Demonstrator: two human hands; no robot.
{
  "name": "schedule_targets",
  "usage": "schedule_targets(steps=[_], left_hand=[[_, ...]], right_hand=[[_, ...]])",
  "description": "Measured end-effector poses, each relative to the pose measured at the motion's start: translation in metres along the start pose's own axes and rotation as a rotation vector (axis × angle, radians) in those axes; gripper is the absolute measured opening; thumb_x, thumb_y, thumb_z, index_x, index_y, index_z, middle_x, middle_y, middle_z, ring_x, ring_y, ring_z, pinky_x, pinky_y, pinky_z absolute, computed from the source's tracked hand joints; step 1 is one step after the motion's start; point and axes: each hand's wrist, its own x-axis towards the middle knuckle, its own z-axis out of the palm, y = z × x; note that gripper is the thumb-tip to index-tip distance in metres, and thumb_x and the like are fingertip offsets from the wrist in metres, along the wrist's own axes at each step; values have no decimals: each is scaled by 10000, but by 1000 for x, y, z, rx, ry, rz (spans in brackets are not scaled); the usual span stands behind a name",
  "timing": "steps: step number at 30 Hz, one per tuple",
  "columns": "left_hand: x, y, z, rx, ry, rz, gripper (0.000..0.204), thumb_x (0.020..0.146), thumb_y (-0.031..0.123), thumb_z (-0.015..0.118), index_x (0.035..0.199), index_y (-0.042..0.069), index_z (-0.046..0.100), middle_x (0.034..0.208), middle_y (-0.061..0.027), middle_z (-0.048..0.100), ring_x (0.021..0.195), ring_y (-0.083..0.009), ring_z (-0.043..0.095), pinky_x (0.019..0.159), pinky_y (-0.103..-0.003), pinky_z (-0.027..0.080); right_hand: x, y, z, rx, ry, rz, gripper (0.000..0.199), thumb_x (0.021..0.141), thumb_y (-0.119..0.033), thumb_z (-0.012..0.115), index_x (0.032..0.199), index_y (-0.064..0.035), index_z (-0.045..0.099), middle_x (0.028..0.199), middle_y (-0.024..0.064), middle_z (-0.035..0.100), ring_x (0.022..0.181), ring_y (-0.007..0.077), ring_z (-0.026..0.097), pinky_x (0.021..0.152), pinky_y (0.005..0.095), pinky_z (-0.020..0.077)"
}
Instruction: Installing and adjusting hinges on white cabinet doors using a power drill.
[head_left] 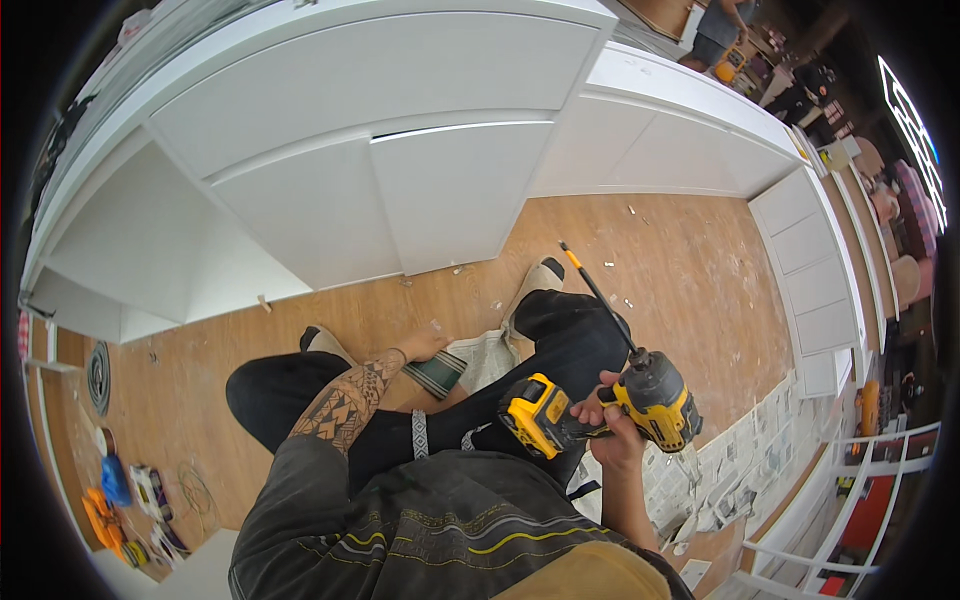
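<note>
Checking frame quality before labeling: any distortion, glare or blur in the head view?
Head view: strong fisheye, the white cabinets bow toward a black rim; bright sign upper right blows out; the right hand and yellow drill are sharp; soft, even light, faint shadows.

Sitting on the wooden floor [690, 260] before white cabinets [400, 180], the right hand [612, 432] is gripping a yellow cordless drill [600, 405] (long bit pointing upward) while the left hand [425, 345] is resting on a folded cloth [462, 362].

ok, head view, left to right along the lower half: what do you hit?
Orange and blue items on the floor → tattooed left hand → folded striped cloth → yellow-and-black cordless drill in the right hand → newspapers on the floor.
</note>
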Motion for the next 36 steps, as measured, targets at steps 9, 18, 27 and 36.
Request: schedule_targets(steps=[9, 18, 27, 36], left_hand=[[-7, -76, 20, 147, 265, -478, 600, 1052, 483, 461, 1338, -14, 641, 1308, -312, 641, 1216, -456, 618, 1070, -481, 459], [-5, -54, -26, 69, 131, -355, 528, 963, 432, 635, 1157, -55, 696, 1181, -298, 690, 1105, -423, 668, 950, -490, 528], [-114, 183, -204, -445, -161, 218, 738, 959, 367, 711, 1514, -31, 430, 1350, -223, 623, 1225, -308, 626, 1056, -431, 495], [-126, 143, -154, -1515, 84, -310, 257, 954, 149, 659, 1184, 37, 682, 1018, -52, 719, 878, -153, 701, 752, -301, 577]], right_hand=[[41, 28, 39, 19, -10, 69, 510, 946, -189, 679, 1392, 18, 543, 818, 60, 581, 805, 195, 609, 877, 446, 543], [69, 70, 45, -103, 32, 192, 457, 974, -99, 655, 1387, 44, 520, 840, 65, 607, 810, 186, 614, 904, 448, 544], [117, 112, 92, -397, 120, 231, 329, 907, -40, 735, 1211, 24, 627, 1030, 57, 686, 870, 138, 652, 808, 298, 522], [118, 144, 152, -696, -341, 477, 432, 1007, -235, 560, 1338, 43, 571, 1101, 144, 707, 1049, 240, 681, 854, 382, 539]])
